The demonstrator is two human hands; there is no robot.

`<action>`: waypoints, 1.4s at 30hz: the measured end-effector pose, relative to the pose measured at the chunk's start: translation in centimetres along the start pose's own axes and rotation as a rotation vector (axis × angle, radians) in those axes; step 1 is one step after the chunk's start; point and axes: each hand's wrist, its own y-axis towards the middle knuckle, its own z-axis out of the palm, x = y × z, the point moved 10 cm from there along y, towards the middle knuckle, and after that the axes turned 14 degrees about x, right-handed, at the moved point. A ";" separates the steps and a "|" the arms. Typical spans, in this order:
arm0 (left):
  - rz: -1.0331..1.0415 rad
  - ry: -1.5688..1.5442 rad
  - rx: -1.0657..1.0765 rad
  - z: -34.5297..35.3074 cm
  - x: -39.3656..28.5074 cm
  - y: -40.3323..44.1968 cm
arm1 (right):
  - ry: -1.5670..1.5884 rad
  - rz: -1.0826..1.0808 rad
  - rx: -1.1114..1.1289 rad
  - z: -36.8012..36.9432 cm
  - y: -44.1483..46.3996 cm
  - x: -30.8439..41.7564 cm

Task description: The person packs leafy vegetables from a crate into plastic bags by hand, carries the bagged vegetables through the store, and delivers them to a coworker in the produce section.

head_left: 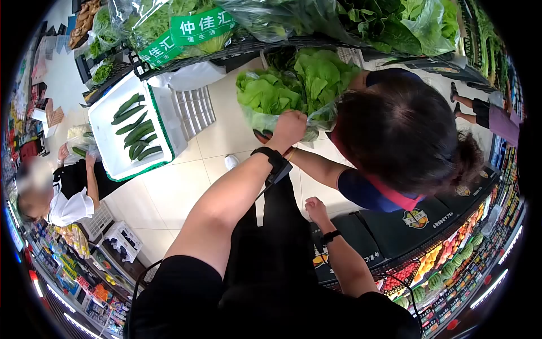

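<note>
Green lettuce (271, 93) in a clear plastic bag (264, 121) is in front of me at the centre top. My left hand (289, 129) is closed on the lower edge of that bag. A co-worker (398, 130) leans over from the right, with one forearm (316, 168) reaching under my left wrist toward the same bag; that person's hand is hidden. My right hand (317, 209) hangs lower, away from the bag, with its fingers curled and nothing visible in them.
A white foam box (104, 121) of cucumbers (139, 131) stands on the left. Bagged greens (226, 25) fill a black-edged shelf across the top. Another person (68, 186) is at far left. Dark crates (395, 226) and a fruit display (446, 254) are at lower right.
</note>
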 end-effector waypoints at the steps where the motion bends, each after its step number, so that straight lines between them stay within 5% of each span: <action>1: 0.055 0.103 0.010 1.0 -0.3 0.3 | -0.010 -0.032 -0.012 -0.2 0.1 -0.2; 13: 0.128 0.192 0.096 8.2 -0.1 7.0 | -0.030 0.065 -0.009 -1.9 -2.1 2.2; 16: -0.231 -0.337 0.225 6.0 2.1 6.8 | -0.022 0.056 -0.018 -1.7 -2.4 1.6; 19: -0.125 -0.273 0.151 14.9 5.8 9.2 | -0.027 0.040 -0.005 -1.4 -2.9 1.5; 21: -0.075 -0.153 0.112 7.9 2.5 8.1 | -0.037 0.053 0.024 -1.4 -2.8 1.6; 23: -0.156 -0.184 0.470 9.2 2.9 7.2 | -0.013 0.109 0.057 -1.3 -3.4 1.9; 24: -0.065 -0.215 0.312 10.6 4.4 6.7 | -0.018 0.101 0.059 -1.5 -3.5 2.5; 26: -0.260 -0.246 0.382 7.4 5.3 2.0 | -0.109 0.071 0.059 -1.8 -3.6 3.7; 32: -0.339 -0.150 0.467 5.9 10.6 -19.3 | -0.229 -0.027 0.062 -2.7 -3.2 6.6; 33: -0.544 -0.220 0.490 7.8 14.0 -24.7 | -0.247 -0.039 0.056 -3.0 -3.3 7.3; 39: -1.039 -0.457 0.270 3.5 16.2 -50.8 | -0.535 -0.229 0.098 -2.6 -3.6 13.8; 42: -1.122 -0.619 0.112 1.4 14.5 -58.2 | -0.681 -0.230 0.056 -1.8 -3.2 16.5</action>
